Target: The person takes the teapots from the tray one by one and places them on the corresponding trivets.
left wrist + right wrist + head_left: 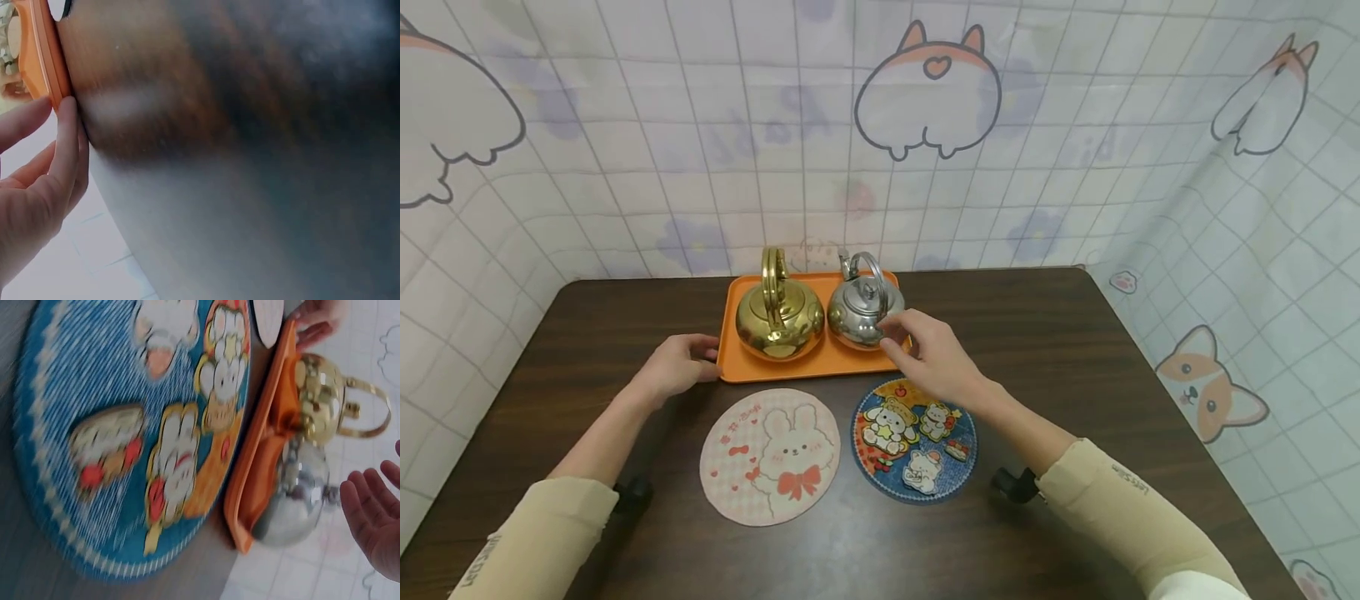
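Note:
At the left end of an orange tray (pixel 752 368), my left hand (pixel 676 367) pinches the rim between thumb and fingers, as the left wrist view also shows at the tray's edge (pixel 45 47). A shiny gold kettle (pixel 797 321) stands on the tray's left half, its handle upright. To its right is a smaller silver kettle (pixel 852 315) with a raised, curved handle. My right hand (pixel 934 354) hovers beside the silver kettle, fingers extended and apart from it in the right wrist view, holding nothing.
Two round mats lie in front of the tray: a pink one with a rabbit (pixel 775 467) and a blue one with cartoon animals (pixel 917 446). The dark wooden table (pixel 1037 333) backs onto a curtain (pixel 805 192) with corgi prints.

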Tool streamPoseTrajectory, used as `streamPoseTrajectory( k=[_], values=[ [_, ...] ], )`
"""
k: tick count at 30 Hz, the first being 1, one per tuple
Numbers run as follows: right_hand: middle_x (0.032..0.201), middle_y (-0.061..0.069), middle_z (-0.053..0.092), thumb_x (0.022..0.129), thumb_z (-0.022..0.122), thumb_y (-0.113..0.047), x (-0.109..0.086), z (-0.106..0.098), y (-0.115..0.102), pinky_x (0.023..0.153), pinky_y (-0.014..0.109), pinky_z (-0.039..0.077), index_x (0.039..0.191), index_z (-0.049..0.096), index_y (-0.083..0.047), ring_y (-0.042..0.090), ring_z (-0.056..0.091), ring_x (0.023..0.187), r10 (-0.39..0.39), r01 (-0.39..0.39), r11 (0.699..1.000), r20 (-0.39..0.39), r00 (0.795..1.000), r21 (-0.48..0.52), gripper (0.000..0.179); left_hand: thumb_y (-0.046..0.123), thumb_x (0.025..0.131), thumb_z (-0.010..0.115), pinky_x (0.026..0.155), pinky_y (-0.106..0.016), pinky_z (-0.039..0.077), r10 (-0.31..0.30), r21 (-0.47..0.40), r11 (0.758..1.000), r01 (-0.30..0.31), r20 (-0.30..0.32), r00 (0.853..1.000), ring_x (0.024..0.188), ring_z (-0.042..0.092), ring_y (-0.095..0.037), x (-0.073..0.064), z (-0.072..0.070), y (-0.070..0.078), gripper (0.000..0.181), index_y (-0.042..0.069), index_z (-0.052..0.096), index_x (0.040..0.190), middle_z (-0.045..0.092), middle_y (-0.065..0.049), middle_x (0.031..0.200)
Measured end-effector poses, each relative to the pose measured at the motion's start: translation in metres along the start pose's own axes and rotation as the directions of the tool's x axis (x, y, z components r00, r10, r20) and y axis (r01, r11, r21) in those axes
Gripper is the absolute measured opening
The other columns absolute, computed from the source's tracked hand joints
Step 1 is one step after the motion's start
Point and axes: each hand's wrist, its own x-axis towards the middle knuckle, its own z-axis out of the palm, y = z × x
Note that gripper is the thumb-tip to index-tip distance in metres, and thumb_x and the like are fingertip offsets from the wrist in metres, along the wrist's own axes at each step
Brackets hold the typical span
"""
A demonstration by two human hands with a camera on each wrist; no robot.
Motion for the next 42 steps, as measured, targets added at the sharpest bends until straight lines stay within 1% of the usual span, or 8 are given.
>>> streamPoseTrajectory(
  k=[8,15,22,25,28,32,37,42],
  values=[
    [0.122,0.013,0.065,0.104,0.062,-0.016,0.017,0.027,-0.008,0.079,0.036,0.055,0.129,0.063,-0.001,0.018,0.064,0.099,0.039,-0.048,0.986,0.055,0.998,0.158,0.030,0.007,0.096,0.070,0.098,-0.052,0.047,0.008,-0.059,0.998,-0.006,0.044,0.999,0.114,0.057,-0.040,0.002,-0.002,-0.004,0.065,-0.016,0.039,0.148,0.054,-0.034,0.133],
    [0.124,0.014,0.062,0.103,0.064,-0.015,0.038,0.043,-0.011,0.079,0.033,0.055,0.133,0.061,-0.007,0.018,0.065,0.096,0.072,-0.095,0.962,0.099,0.992,0.256,0.032,0.007,0.095,0.070,0.093,-0.045,0.051,-0.013,-0.078,0.997,0.018,0.074,0.997,0.111,0.057,-0.037,0.007,-0.004,-0.002,0.066,-0.014,0.038,0.149,0.053,-0.031,0.133],
    [0.132,0.016,0.059,0.103,0.064,-0.014,0.055,0.059,-0.012,0.077,0.034,0.056,0.139,0.056,-0.001,0.022,0.067,0.095,0.097,-0.143,0.909,0.135,0.986,0.392,0.039,0.006,0.095,0.070,0.089,-0.040,0.051,-0.009,-0.106,0.994,0.021,0.104,0.994,0.107,0.057,-0.035,0.008,-0.005,-0.002,0.066,-0.014,0.038,0.149,0.052,-0.031,0.130],
    [0.136,0.016,0.056,0.104,0.063,-0.013,0.062,0.064,-0.013,0.079,0.034,0.057,0.141,0.054,-0.001,0.029,0.068,0.098,0.093,-0.151,0.877,0.148,0.985,0.457,0.041,0.004,0.095,0.070,0.086,-0.037,0.052,-0.005,-0.113,0.993,0.017,0.105,0.994,0.106,0.058,-0.034,0.008,-0.006,-0.003,0.066,-0.015,0.038,0.148,0.053,-0.032,0.129],
    [0.138,0.016,0.055,0.104,0.063,-0.013,0.070,0.069,-0.015,0.080,0.034,0.056,0.143,0.052,0.000,0.032,0.068,0.099,0.078,-0.143,0.864,0.152,0.985,0.483,0.042,0.003,0.094,0.070,0.084,-0.034,0.054,-0.005,-0.126,0.992,0.019,0.108,0.994,0.104,0.059,-0.032,0.007,-0.008,-0.003,0.066,-0.016,0.037,0.148,0.052,-0.032,0.128],
    [0.139,0.016,0.055,0.104,0.063,-0.013,0.078,0.077,-0.017,0.076,0.032,0.055,0.143,0.052,-0.001,0.032,0.068,0.096,0.078,-0.141,0.870,0.150,0.986,0.473,0.043,0.001,0.095,0.069,0.084,-0.033,0.056,-0.012,-0.155,0.987,0.030,0.115,0.993,0.103,0.061,-0.030,0.007,-0.010,-0.003,0.065,-0.016,0.035,0.149,0.050,-0.033,0.129],
    [0.139,0.016,0.055,0.104,0.062,-0.012,0.084,0.085,-0.019,0.077,0.043,0.057,0.143,0.052,-0.004,0.039,0.068,0.098,0.086,-0.160,0.848,0.167,0.982,0.505,0.041,0.000,0.096,0.069,0.085,-0.033,0.057,-0.023,-0.173,0.984,0.043,0.118,0.993,0.103,0.062,-0.029,0.007,-0.010,-0.004,0.066,-0.016,0.033,0.150,0.049,-0.033,0.131],
    [0.134,0.012,0.058,0.104,0.062,-0.009,0.087,0.092,-0.019,0.078,0.057,0.057,0.140,0.055,-0.005,0.036,0.070,0.098,0.100,-0.179,0.814,0.171,0.980,0.553,0.038,0.000,0.096,0.069,0.086,-0.033,0.057,-0.027,-0.198,0.979,0.051,0.123,0.992,0.102,0.063,-0.027,0.009,-0.009,-0.004,0.067,-0.015,0.033,0.150,0.049,-0.034,0.132]
  ],
)
